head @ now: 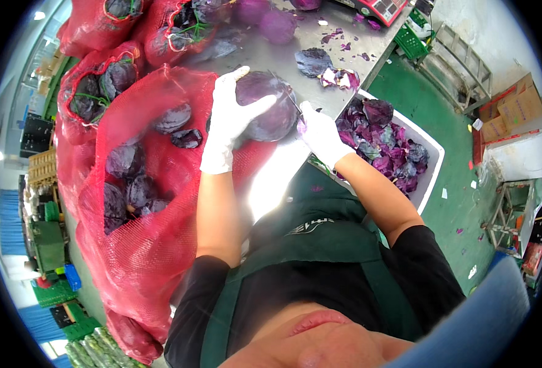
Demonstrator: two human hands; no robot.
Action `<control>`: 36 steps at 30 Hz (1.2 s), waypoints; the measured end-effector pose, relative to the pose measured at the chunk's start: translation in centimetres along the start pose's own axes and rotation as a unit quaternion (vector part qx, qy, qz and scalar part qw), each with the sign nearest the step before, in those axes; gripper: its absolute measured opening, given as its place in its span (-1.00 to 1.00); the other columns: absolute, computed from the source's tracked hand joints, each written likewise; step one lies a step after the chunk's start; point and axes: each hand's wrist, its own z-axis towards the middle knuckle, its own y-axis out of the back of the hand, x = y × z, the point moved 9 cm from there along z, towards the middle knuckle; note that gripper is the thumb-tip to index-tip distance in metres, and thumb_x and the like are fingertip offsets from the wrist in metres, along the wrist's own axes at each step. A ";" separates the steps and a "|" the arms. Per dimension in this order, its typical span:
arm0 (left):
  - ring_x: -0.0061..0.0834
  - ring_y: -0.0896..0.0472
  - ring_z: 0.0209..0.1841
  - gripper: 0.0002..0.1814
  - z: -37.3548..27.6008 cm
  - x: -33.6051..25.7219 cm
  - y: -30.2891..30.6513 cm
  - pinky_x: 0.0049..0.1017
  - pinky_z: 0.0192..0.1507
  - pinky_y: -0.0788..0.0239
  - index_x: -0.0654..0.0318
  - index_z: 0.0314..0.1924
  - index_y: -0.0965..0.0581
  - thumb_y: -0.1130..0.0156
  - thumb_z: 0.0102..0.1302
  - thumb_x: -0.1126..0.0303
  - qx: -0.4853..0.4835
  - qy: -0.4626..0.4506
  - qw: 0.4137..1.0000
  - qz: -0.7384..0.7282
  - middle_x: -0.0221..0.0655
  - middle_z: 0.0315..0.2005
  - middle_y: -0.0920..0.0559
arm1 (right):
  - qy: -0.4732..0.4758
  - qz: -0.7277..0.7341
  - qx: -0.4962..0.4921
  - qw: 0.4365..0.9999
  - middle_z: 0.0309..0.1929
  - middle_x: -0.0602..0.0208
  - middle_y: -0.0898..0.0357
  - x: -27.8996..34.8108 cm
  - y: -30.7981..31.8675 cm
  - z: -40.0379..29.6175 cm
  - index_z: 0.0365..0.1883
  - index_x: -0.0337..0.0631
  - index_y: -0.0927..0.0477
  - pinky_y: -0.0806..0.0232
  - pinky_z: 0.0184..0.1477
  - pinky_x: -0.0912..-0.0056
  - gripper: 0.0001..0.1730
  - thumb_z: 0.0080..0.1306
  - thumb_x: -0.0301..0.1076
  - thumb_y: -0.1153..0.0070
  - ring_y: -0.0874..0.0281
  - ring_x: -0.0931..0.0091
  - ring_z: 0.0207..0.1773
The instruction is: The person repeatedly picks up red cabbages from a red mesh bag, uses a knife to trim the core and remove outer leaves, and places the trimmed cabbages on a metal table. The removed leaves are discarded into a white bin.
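A whole red cabbage [271, 115] rests at the edge of the steel table, partly over the red mesh. My left hand [234, 117], in a white glove, steadies it from the left with thumb and fingers spread around it. In my right hand [321, 138], also gloved in white, is a thin knife [291, 97], its blade lying against the cabbage's right side. The handle is mostly hidden by my fingers. Left of my hands, an opened red mesh sack [156, 248] holds several more red cabbages [126, 158]. A loose dark leaf [186, 138] lies on the mesh.
A white bin [429, 161] of purple leaf trimmings stands below the table's right edge. Loose outer leaves [313, 62] and scraps lie on the steel table [275, 55]. Peeled cabbages [278, 26] and a red scale [383, 9] are at the back. More filled sacks [98, 34] crowd the left.
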 end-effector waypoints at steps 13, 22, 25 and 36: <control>-0.45 -0.51 0.22 -0.36 2.6 5.8 0.1 -0.40 0.35 -0.29 0.28 0.31 -0.50 -0.48 0.25 0.30 0.066 0.098 0.970 -0.213 -0.28 0.17 -0.61 | 0.044 0.029 -0.018 0.998 -0.34 -0.13 -0.61 0.3 -1.3 3.6 -0.06 -0.21 -0.42 -0.45 -0.20 -0.09 -0.73 0.30 -0.39 -0.11 -0.62 -0.08 -0.24; -0.40 -0.57 0.14 -0.27 3.2 6.1 -0.5 -0.42 0.27 -0.35 0.32 0.26 -0.51 -0.57 0.18 0.10 0.030 0.148 0.974 -0.168 -0.19 0.10 -0.64 | 0.059 -0.106 0.138 0.983 -0.22 -0.25 -0.66 1.9 0.2 7.4 -0.12 -0.41 -0.60 -0.49 -0.07 -0.06 -0.71 0.30 -0.40 0.02 -0.66 -0.07 -0.15; -0.44 -0.58 0.13 -0.25 3.1 3.5 -0.6 -0.44 0.25 -0.37 0.32 0.27 -0.51 -0.58 0.16 0.13 0.053 0.132 0.972 -0.185 -0.18 0.11 -0.64 | 0.000 -0.152 0.266 0.952 -0.09 -0.27 -0.68 0.9 -1.7 7.5 -0.13 -0.43 -0.70 -0.52 0.03 0.02 -0.65 0.32 -0.42 0.07 -0.70 -0.01 -0.03; -0.17 -0.27 0.49 0.13 -5.8 -1.3 1.6 -0.20 0.54 -0.02 0.29 0.41 -0.35 -0.70 -0.18 0.07 0.001 -0.116 0.986 -0.116 -0.10 0.44 -0.30 | -0.274 0.571 0.259 0.729 -0.43 0.48 -0.49 -1.9 -3.8 0.3 0.29 -0.19 -0.43 -0.23 -0.67 0.61 -0.40 0.24 -0.64 -0.02 -0.34 0.70 -0.67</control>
